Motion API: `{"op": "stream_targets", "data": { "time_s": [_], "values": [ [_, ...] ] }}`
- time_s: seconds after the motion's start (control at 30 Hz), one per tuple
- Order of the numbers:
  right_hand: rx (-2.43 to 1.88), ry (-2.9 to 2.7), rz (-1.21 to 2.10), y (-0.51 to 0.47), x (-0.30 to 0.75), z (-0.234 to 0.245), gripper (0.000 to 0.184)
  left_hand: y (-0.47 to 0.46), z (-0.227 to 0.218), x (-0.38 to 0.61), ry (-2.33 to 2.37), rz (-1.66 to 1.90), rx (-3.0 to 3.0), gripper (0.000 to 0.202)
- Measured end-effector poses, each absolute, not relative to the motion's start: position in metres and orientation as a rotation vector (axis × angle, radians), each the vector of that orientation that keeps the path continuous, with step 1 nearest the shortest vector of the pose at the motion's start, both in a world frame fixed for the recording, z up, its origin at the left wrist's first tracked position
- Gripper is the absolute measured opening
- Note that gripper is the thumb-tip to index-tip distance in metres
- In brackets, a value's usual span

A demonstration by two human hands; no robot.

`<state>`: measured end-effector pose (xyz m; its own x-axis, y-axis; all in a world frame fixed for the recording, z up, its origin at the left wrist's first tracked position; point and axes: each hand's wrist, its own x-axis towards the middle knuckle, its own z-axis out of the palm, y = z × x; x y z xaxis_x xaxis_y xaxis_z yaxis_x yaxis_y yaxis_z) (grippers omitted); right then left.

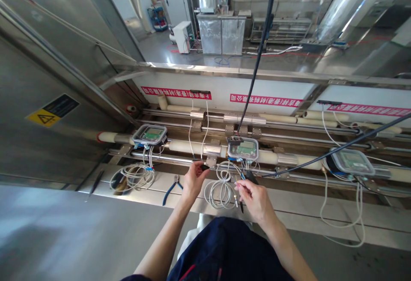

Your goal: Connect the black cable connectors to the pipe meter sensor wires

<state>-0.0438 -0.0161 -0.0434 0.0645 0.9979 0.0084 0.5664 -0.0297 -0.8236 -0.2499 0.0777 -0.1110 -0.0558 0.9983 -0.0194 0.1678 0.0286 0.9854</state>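
My left hand (193, 181) is closed in a pinch on a small black connector (204, 167) at the end of thin white wires that hang from above. My right hand (254, 198) is closed on a black probe or cable end (249, 176), with thin wire tips sticking out below the fingers. Both hands are just below the middle clear-lidded box with a green circuit board (243, 148), which sits on a cream-coloured pipe (183, 146). A coil of white cable (221, 189) lies between my hands.
Two more clear-lidded boxes sit on the pipes, one at the left (150, 135) and one at the right (352, 162). Blue-handled pliers (171, 187) and another cable coil (133, 177) lie on the metal ledge. Black cables (257, 58) run upward. A yellow warning label (51, 110) marks the steel panel.
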Motion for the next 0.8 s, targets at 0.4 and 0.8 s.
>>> {"op": "stream_targets", "data": {
  "time_s": [0.4, 0.8],
  "values": [
    [-1.631, -1.697, 0.719, 0.010, -0.064, -0.020, 0.021, 0.070, -0.083, -0.239, 0.792, 1.186, 0.472, 0.058],
    [-1.641, -1.672, 0.609, 0.026, -0.084, -0.010, 0.018, 0.069, -0.064, -0.218, 0.959, 1.226, 0.873, 0.038]
  ]
}}
